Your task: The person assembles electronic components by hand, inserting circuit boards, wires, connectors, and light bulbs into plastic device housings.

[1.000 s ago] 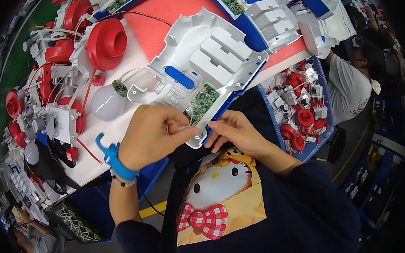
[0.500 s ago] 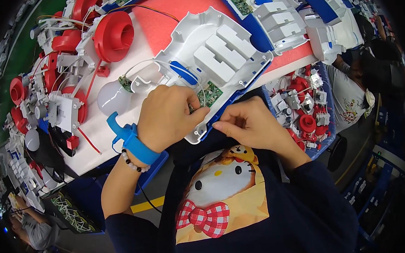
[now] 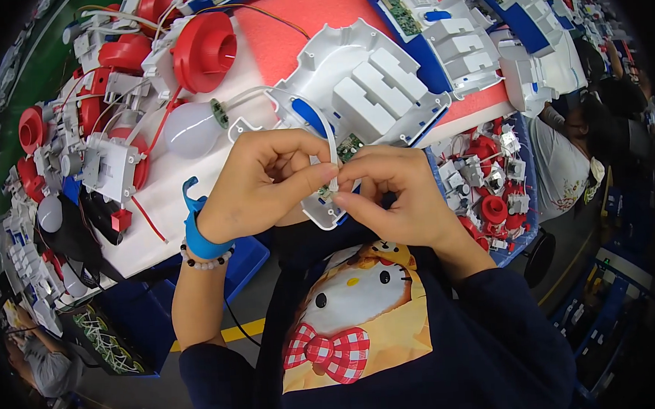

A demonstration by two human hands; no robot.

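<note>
A white plastic housing [image 3: 337,58] with blue edging lies open in front of me, partly covered by my hands. From a small green board on the white dome [image 3: 190,130], a white cable [image 3: 329,126] arches over the housing. My left hand [image 3: 266,182] pinches the cable near its end, between thumb and forefinger. Touching it from the other side, my right hand [image 3: 398,193] is closed on the same cable end, its thumb and forefinger almost meeting my left fingertips. Behind the fingers a green circuit board [image 3: 350,147] shows in part inside the housing.
Red round fan housings [image 3: 204,53] and white wired parts crowd the left side. More blue-and-white housings [image 3: 462,46] lie at the far right. A blue bin [image 3: 527,215] of red and white parts stands to my right; another person [image 3: 557,164] sits beyond it.
My hands have come together at the cable end, which now rises upright between my fingers. The view has shifted slightly, so dome and housing sit further right and lower.
</note>
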